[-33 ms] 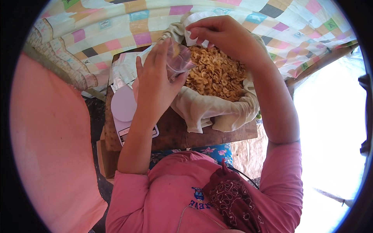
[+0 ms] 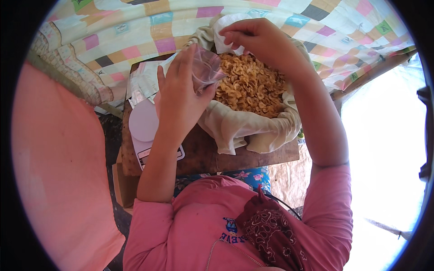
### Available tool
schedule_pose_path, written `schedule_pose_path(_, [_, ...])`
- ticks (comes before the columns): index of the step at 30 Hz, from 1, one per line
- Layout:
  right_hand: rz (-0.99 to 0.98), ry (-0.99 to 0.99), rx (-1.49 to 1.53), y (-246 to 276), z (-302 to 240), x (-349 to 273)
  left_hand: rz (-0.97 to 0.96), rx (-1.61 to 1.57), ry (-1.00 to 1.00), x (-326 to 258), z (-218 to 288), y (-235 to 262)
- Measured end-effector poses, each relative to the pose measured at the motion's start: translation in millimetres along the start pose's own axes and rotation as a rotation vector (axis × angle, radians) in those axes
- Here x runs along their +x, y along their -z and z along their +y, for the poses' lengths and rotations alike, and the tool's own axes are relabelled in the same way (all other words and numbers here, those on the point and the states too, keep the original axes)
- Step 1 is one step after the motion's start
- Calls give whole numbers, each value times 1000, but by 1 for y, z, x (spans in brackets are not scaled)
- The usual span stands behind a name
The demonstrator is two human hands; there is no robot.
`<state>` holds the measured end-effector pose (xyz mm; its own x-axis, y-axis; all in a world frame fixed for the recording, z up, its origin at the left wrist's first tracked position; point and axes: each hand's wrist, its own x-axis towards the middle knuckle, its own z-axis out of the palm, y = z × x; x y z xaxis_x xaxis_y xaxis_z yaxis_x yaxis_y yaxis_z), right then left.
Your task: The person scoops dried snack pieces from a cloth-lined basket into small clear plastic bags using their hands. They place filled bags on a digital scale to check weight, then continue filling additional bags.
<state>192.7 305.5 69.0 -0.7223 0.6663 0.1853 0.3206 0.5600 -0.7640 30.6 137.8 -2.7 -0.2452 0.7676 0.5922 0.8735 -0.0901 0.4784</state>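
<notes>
My left hand (image 2: 181,97) holds a small clear plastic bag (image 2: 205,67) by its mouth, right at the near-left edge of a heap of golden fried chips (image 2: 251,86). The chips fill a container lined with beige cloth (image 2: 235,128) on a dark wooden board (image 2: 203,156). My right hand (image 2: 262,43) reaches over the far side of the heap. Its fingers are bunched together above the white cloth edge (image 2: 221,34). Whether they pinch anything is hidden.
A white kitchen scale (image 2: 143,124) lies on the board under my left wrist, with a stack of clear bags (image 2: 144,79) behind it. A patchwork quilt (image 2: 135,31) spreads beyond. A large pink surface (image 2: 58,158) fills the left side, and bright light washes out the right.
</notes>
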Motion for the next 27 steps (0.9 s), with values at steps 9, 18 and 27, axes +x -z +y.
schedule_pose_path(9, [-356, 119, -422, -31, 66, -24, 13, -48, 15, 2, -6, 7])
schedule_pose_path(18, [-309, -221, -305, 40, 44, -11, 2, -62, 11, 3, -12, 11])
schedule_pose_path(27, [-402, 252, -422, -33, 59, -2, -21, -70, 41, 1, -9, 13])
